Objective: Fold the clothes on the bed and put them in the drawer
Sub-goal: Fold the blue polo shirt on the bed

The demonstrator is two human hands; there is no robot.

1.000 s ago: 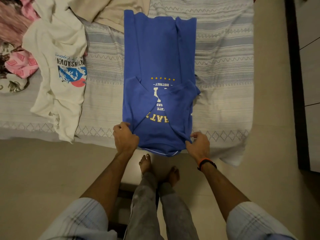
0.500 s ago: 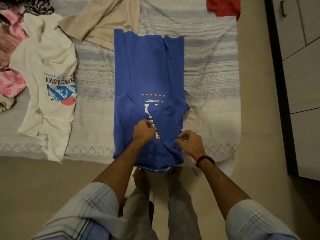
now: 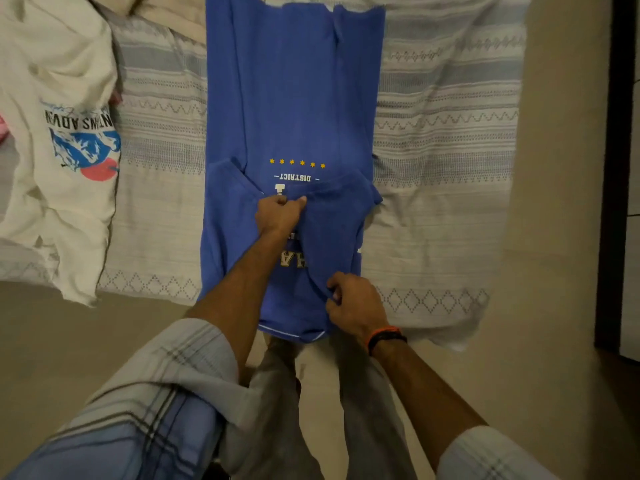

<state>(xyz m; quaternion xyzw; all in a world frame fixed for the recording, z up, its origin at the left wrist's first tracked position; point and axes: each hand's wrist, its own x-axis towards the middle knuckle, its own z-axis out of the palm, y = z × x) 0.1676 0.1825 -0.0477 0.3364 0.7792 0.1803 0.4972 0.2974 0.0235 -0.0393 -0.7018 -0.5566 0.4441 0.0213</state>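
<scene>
A blue T-shirt with yellow stars and white lettering lies lengthwise on the bed, both sides folded inward, its collar end hanging over the near edge. My left hand pinches the inner edge of the folded right sleeve near the print. Close to the bed's edge, my right hand grips the lower part of that same sleeve fold. My left forearm hides part of the lettering.
A cream T-shirt with a blue and red print lies unfolded at the left, draping over the bed's edge. A beige garment shows at the top. A dark cabinet stands at the right, beige floor in front.
My left hand has moved from the shirt's near left corner up to the sleeve edge by the print. My right hand shifted inward onto the sleeve fold. The camera came closer.
</scene>
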